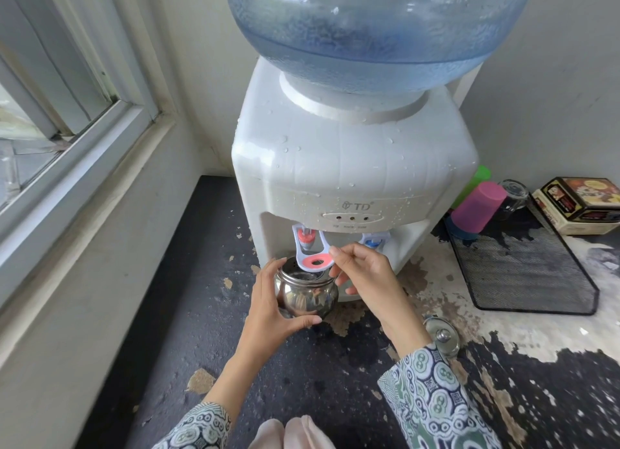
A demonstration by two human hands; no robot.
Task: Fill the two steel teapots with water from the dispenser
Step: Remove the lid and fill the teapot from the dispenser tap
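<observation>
Peeling dark counter (208, 318), one dispenser (352, 180), left grip (268, 309) clasping one teapot (307, 294), right grip (360, 272) pinching red lever (317, 260)

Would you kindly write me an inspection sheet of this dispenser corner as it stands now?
Surface: dark counter, coating flaked off in pale patches, worst on the right.
Job's things: one open steel teapot under the red tap of the white dispenser; steel lid lying on the counter; no second teapot seen.
Clutter: black mesh tray, pink cup, green cup, glass, printed box.
Hands: left hand grips the teapot; right hand pinches the red tap lever.
Cables: nothing seen.
Surroundings: window on the left, blue water bottle on top.
</observation>
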